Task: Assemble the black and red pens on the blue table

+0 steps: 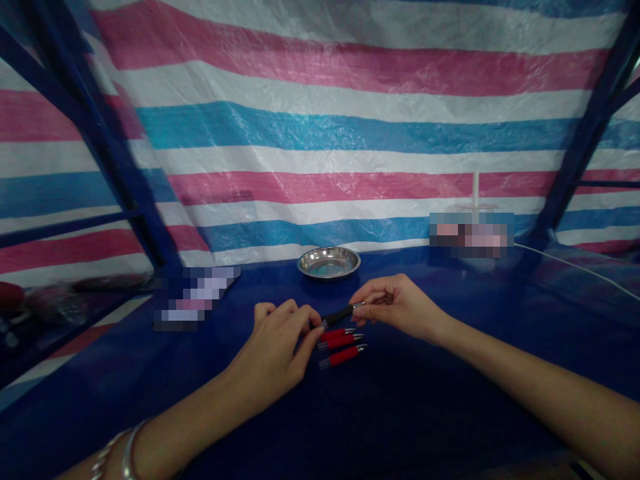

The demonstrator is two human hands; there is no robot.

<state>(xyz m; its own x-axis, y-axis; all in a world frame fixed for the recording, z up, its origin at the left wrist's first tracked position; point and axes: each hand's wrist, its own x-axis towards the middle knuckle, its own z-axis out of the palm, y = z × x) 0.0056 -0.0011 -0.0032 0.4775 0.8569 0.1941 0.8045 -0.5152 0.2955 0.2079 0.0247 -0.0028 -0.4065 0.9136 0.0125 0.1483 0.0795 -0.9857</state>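
Between my two hands is a black pen (340,315), tilted slightly up toward the right above the blue table. My left hand (287,340) pinches its left end with thumb and fingers. At the silvery right end, my right hand (393,310) has thumb and fingertips closed on it. Just below the black pen lie three red pens (345,358) side by side, their metal tips pointing right. The left ends of the upper red ones are partly covered by my left hand.
A shallow round metal dish (329,264) stands at the back of the blue table (425,407). Behind it hangs a striped plastic sheet (350,133). At the back right is a blurred-out cup with a straw (476,190); a blurred flat item (197,297) lies at left. Blue metal posts frame both sides.
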